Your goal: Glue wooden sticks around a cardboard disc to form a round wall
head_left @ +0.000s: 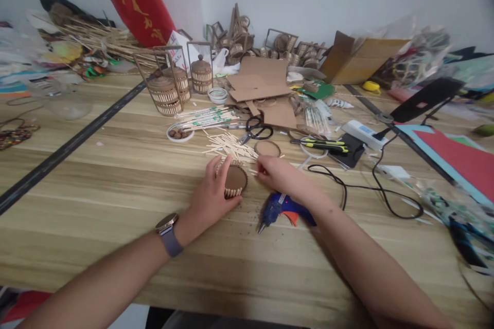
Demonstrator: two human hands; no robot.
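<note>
My left hand point(210, 190) is curled around a small round cardboard base point(236, 179), its thumb at the near side and its fingers at the far left. Short pale sticks stand along part of the base's rim. Just right of it, my right hand point(272, 170) is closed in a pinch on a short wooden stick point(253, 171). Beyond both hands lies a loose pile of short wooden sticks point(227, 144). A second round cardboard disc point(267, 149) rests beside the pile. Under my right forearm is a blue glue gun point(272, 211), nozzle toward me.
Black scissors point(259, 131), a yellow-black utility knife point(320, 144) and a dish of brown beads point(179, 133) lie beyond the hands. Cardboard sheets point(262, 79) and lidded stick baskets point(165, 95) stand farther back. A black cable point(363, 186) loops at right near a power strip point(365, 133).
</note>
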